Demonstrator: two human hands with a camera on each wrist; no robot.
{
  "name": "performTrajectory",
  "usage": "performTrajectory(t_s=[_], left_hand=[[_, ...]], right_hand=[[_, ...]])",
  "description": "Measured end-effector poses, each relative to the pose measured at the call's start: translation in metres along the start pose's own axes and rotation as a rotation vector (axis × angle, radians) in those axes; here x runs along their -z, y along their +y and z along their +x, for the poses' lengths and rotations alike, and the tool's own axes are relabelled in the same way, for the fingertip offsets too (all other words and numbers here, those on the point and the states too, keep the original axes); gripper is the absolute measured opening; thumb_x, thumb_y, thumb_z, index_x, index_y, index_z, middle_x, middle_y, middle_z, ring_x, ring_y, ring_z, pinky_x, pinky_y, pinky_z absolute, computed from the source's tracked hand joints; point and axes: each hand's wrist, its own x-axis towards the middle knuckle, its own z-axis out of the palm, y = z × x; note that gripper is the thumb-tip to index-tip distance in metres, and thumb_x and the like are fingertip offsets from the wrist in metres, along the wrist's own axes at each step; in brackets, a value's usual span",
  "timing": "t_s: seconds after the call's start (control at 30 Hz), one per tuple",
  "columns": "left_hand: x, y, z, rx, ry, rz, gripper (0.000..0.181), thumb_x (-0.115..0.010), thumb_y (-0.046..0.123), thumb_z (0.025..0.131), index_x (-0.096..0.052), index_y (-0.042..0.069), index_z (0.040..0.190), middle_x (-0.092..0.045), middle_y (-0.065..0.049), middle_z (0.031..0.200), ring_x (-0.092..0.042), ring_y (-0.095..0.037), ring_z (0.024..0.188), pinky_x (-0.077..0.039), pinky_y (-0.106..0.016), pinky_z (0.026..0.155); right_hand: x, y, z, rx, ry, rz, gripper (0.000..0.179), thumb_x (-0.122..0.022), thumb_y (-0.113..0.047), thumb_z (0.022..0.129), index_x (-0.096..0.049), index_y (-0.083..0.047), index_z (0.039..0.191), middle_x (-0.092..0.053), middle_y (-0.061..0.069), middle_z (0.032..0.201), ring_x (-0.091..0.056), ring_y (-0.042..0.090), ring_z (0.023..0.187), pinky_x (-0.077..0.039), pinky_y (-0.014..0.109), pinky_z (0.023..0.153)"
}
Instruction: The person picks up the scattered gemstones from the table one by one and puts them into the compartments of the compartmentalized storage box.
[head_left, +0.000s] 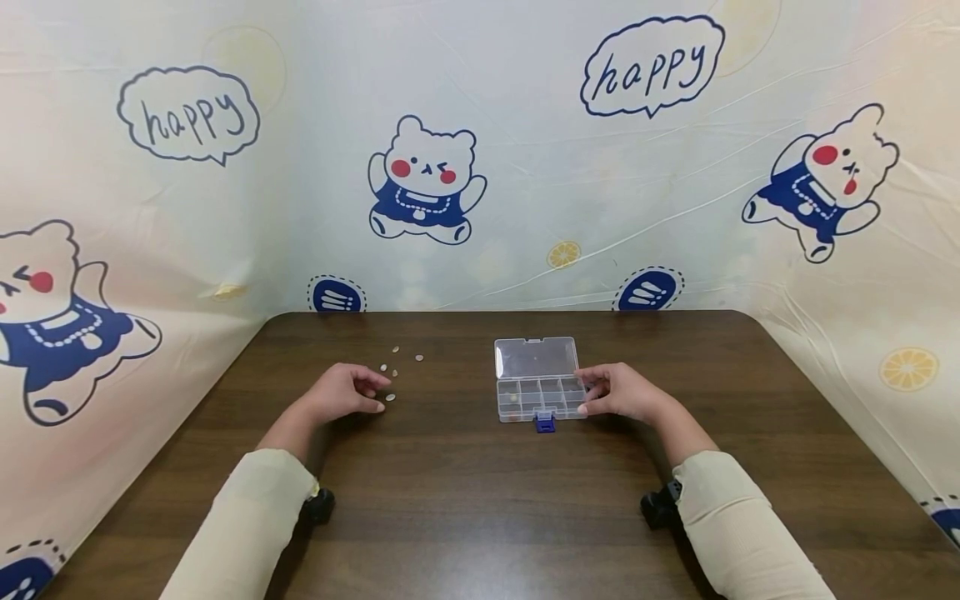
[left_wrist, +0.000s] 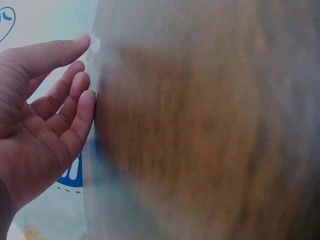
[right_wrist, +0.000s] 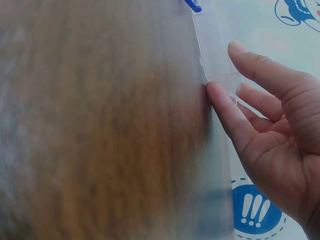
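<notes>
Several small pale roundish pieces [head_left: 419, 357] lie scattered on the left half of the table. Beside the nearest piece [head_left: 390, 397] is my left hand [head_left: 347, 393], low over the wood with its fingers loosely bent and parted from the thumb. In the left wrist view, whitish pieces [left_wrist: 95, 45] show right at the thumb tip. A clear plastic compartment box [head_left: 531, 400] lies with its lid [head_left: 536, 358] raised, its blue latch [head_left: 545, 423] toward me. My right hand [head_left: 621, 392] holds the box's right end, thumb at the front corner and fingers farther back.
Brown wooden table [head_left: 450, 500] under everything, with rounded far corners. A pale printed cloth [head_left: 517, 208] hangs behind and along both sides. A small yellowish bit [head_left: 513, 398] shows in a left compartment of the box. Each wrist wears a black camera [head_left: 318, 506].
</notes>
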Motion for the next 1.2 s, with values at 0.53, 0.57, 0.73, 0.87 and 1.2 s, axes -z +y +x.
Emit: performTrajectory(t_s=[0.53, 0.57, 0.73, 0.87, 1.2], left_hand=[[-0.009, 0.003, 0.009, -0.027, -0.077, 0.063, 0.024, -0.079, 0.009, 0.082, -0.076, 0.008, 0.106, -0.069, -0.003, 0.098, -0.054, -0.02, 0.087, -0.049, -0.032, 0.076], [-0.009, 0.004, 0.009, -0.025, -0.073, 0.064, 0.023, -0.078, 0.009, 0.082, -0.077, 0.008, 0.105, -0.069, -0.003, 0.097, -0.054, -0.02, 0.086, -0.048, -0.032, 0.076], [-0.011, 0.005, 0.008, -0.019, -0.055, 0.066, 0.015, -0.076, 0.007, 0.083, -0.078, 0.008, 0.098, -0.071, -0.001, 0.092, -0.056, -0.018, 0.086, -0.048, -0.036, 0.08], [-0.011, 0.006, 0.007, -0.007, -0.051, 0.067, 0.011, -0.076, 0.007, 0.084, -0.078, 0.009, 0.094, -0.07, -0.001, 0.09, -0.055, -0.02, 0.091, -0.045, -0.043, 0.09], [-0.007, 0.004, 0.003, 0.015, -0.038, 0.031, 0.013, -0.076, 0.009, 0.084, -0.078, 0.01, 0.097, -0.072, -0.003, 0.096, -0.058, -0.026, 0.103, -0.036, -0.052, 0.105]], right_hand=[[0.001, 0.001, -0.001, -0.005, 0.01, -0.003, 0.067, -0.083, -0.014, 0.078, -0.053, 0.001, 0.137, -0.064, 0.013, 0.112, -0.063, 0.02, 0.091, -0.053, 0.032, 0.08], [0.001, 0.001, -0.001, -0.006, 0.01, -0.002, 0.067, -0.083, -0.014, 0.078, -0.053, 0.001, 0.137, -0.064, 0.013, 0.112, -0.063, 0.02, 0.091, -0.053, 0.032, 0.08], [0.001, 0.001, -0.001, -0.004, 0.01, -0.001, 0.067, -0.083, -0.014, 0.078, -0.053, 0.001, 0.136, -0.065, 0.013, 0.111, -0.063, 0.02, 0.091, -0.053, 0.032, 0.08], [0.001, 0.001, 0.0, -0.004, 0.011, -0.002, 0.067, -0.083, -0.014, 0.079, -0.053, 0.001, 0.136, -0.064, 0.014, 0.114, -0.063, 0.02, 0.091, -0.053, 0.032, 0.08], [0.0, 0.001, 0.001, 0.002, 0.007, -0.005, 0.066, -0.082, -0.013, 0.079, -0.053, 0.001, 0.137, -0.065, 0.013, 0.111, -0.063, 0.02, 0.09, -0.053, 0.031, 0.08]])
